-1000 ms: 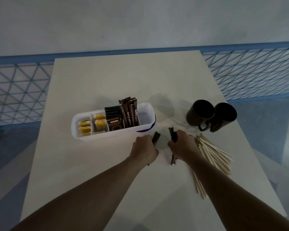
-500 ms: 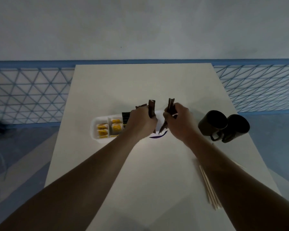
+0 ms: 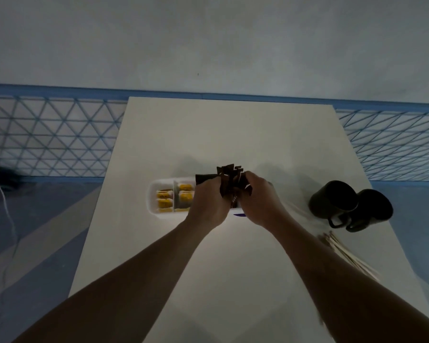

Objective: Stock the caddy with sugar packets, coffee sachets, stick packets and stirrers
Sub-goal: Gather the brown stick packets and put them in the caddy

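Observation:
A white caddy (image 3: 153,199) lies across the middle of the table, with yellow sugar packets (image 3: 185,195) in its two left compartments. Both hands meet over its right half. My left hand (image 3: 207,203) and my right hand (image 3: 258,200) are closed around a bunch of dark brown stick packets (image 3: 229,178), whose tops fan out above the fingers. A dark coffee sachet (image 3: 203,178) shows just left of the bunch. The caddy's right part is hidden behind my hands. Wooden stirrers (image 3: 347,256) lie loose on the table at the right, partly behind my right forearm.
Two black mugs (image 3: 349,206) stand side by side near the table's right edge, beyond the stirrers. The white table (image 3: 221,134) reaches back to a blue-trimmed wall with lattice panels. A white cable (image 3: 8,211) hangs at the far left, off the table.
Both hands have lifted stick packets off the table in front of the caddy, carried them over its right half, and drawn together into one bunch. The view has tilted upward.

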Tool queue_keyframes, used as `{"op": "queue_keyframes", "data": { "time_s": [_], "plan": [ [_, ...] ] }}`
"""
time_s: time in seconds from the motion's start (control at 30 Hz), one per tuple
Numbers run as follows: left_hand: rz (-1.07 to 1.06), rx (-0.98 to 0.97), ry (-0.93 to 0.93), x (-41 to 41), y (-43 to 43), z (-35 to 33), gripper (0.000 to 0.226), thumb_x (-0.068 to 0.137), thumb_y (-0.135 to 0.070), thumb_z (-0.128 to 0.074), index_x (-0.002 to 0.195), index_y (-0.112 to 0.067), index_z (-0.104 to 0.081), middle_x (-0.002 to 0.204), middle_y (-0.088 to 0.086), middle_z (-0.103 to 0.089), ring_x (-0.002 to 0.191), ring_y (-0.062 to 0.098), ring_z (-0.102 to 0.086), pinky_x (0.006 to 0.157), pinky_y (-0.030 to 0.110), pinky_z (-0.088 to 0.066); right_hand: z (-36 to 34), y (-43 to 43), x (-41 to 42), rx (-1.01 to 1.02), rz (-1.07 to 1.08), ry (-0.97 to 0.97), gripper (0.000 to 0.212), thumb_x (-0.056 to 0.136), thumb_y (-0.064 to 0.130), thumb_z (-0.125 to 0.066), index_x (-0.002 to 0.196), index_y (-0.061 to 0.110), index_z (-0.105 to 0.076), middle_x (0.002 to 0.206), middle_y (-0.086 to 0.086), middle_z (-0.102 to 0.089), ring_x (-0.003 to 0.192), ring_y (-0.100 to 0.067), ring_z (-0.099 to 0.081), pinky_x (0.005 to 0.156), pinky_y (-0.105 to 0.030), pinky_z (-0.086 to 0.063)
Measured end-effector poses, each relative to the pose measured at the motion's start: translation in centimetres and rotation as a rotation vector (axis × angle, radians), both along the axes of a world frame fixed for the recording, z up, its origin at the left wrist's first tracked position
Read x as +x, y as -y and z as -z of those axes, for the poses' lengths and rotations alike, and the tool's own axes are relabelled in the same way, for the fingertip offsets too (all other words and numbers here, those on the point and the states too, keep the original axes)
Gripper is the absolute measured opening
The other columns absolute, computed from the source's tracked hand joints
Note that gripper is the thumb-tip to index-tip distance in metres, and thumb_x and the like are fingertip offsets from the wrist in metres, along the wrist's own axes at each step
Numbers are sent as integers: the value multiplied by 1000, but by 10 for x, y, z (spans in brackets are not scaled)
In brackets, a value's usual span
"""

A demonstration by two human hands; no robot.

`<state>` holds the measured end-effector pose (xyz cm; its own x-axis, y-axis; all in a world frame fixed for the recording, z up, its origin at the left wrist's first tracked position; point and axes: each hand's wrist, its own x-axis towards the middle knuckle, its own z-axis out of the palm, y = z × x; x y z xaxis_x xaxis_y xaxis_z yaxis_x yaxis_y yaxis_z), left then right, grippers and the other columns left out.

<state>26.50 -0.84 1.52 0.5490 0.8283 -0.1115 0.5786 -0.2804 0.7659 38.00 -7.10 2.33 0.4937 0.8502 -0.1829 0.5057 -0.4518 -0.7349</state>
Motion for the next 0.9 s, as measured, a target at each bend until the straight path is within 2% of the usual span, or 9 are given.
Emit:
{"op": "queue_keyframes", "data": {
  "time_s": [0.1, 0.2, 0.33, 0.47, 0.57, 0.67, 0.77, 0.83, 0.9],
  "plan": [
    [-16, 10, -19, -1, -3, 4, 10, 93, -18, -61, 99, -12, -67, 86, -3, -65, 74, 9, -55, 51, 9, -35, 8, -2, 2, -40, -14, 8, 15, 93, 7, -56, 97, 19, -62, 90, -4, -66, 67, -8, -59, 46, -10, -38],
    [-55, 39, -5, -2, -7, 2, 16, 91, -16, -65, 105, -11, -69, 96, 3, -71, 76, 8, -54, 52, 7, -35, 11, -3, 4, -12, 17, 19, 19, 91, 8, -60, 105, 19, -65, 94, 1, -67, 76, -10, -62, 57, -15, -45],
    [-111, 41, 8, -1, -9, 1, 22, 87, -15, -71, 107, -10, -66, 98, 3, -71, 80, 9, -55, 54, 7, -36, 10, -6, 4, 51, 59, 7, 17, 90, 7, -64, 102, 19, -65, 88, 8, -67, 73, 1, -60, 53, -4, -42],
    [-186, 5, 77, -1, -12, 1, 35, 82, -13, -75, 113, -13, -59, 96, 3, -70, 88, 17, -65, 68, 18, -46, 11, -9, 2, 111, 97, 6, 19, 87, 5, -65, 100, 19, -64, 88, 6, -69, 71, 0, -62, 53, -5, -44],
    [-162, -7, 78, 1, -15, -3, 57, 83, -14, -74, 134, -16, -49, 85, -1, -67, 84, 15, -65, 74, 21, -48, 11, -12, 1, 146, 132, -24, 37, 88, 3, -65, 120, 19, -56, 88, 4, -68, 71, 0, -61, 49, -5, -43],
    [-110, -24, 19, 4, -19, -4, 73, 83, -21, -75, 146, -15, -40, 102, 8, -70, 99, 22, -65, 88, 28, -51, 12, -14, 2, 125, 153, -16, 58, 90, 4, -63, 142, 20, -44, 91, 0, -67, 73, 0, -57, 48, 0, -39],
    [-51, 10, -48, 7, -21, -7, 58, 84, -29, -75, 134, -10, -53, 110, 11, -69, 105, 26, -62, 86, 26, -45, 16, -14, 5, 75, 130, -1, 49, 93, 6, -59, 140, 18, -52, 97, -4, -67, 73, -7, -58, 44, -1, -38],
    [-55, 37, -46, 8, -21, -9, 43, 86, -24, -72, 124, -8, -61, 110, 12, -69, 104, 26, -62, 81, 25, -41, 18, -13, 6, 69, 116, -4, 43, 94, 7, -57, 134, 19, -58, 96, -6, -67, 72, -7, -59, 39, -4, -38],
    [-77, 39, -34, 8, -23, -7, 40, 87, -20, -70, 125, -11, -62, 112, 11, -69, 104, 26, -62, 84, 27, -44, 19, -11, 6, 63, 101, 5, 40, 94, 7, -57, 131, 21, -60, 93, -4, -68, 72, -8, -62, 38, -6, -39]
  ]
}}
